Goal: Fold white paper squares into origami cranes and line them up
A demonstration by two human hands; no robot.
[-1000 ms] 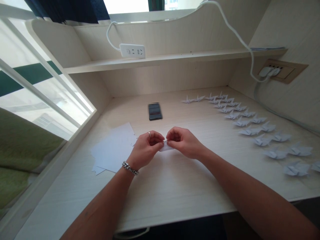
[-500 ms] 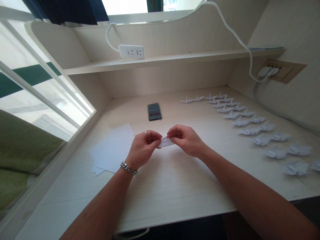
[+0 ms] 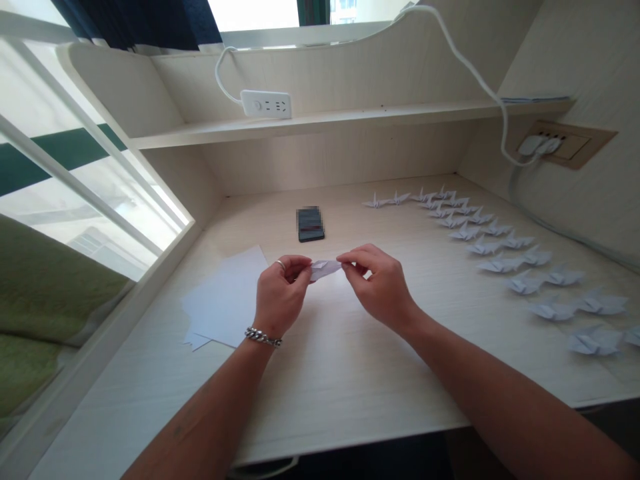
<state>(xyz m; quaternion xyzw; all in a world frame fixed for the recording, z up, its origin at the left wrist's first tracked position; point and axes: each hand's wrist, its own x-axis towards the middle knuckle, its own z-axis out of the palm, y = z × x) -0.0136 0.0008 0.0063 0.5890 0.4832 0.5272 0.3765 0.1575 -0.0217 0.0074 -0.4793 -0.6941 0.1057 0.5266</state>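
A small piece of folded white paper [image 3: 325, 269] is held above the desk between my two hands. My left hand [image 3: 283, 288] is closed on its left end, thumb against fingers; a ring and a chain bracelet are on this side. With thumb and fingertips, my right hand [image 3: 377, 283] pinches the pointed right end. Left of my hands lies a fanned stack of white paper sheets [image 3: 225, 297]. Several folded paper cranes [image 3: 500, 265] stand in rows along the right of the desk.
Behind my hands a dark phone-like object [image 3: 311, 225] lies on the desk [image 3: 310, 400], its top blurred. A power strip [image 3: 265, 105] sits on the shelf [image 3: 340, 119]. A white cable [image 3: 465, 60] hangs down to a wall socket [image 3: 567, 145] at the right.
My right hand has shifted a little right, to the paper's tip, and its wrist has turned. My left hand has moved slightly left. More of the folded paper shows between them.
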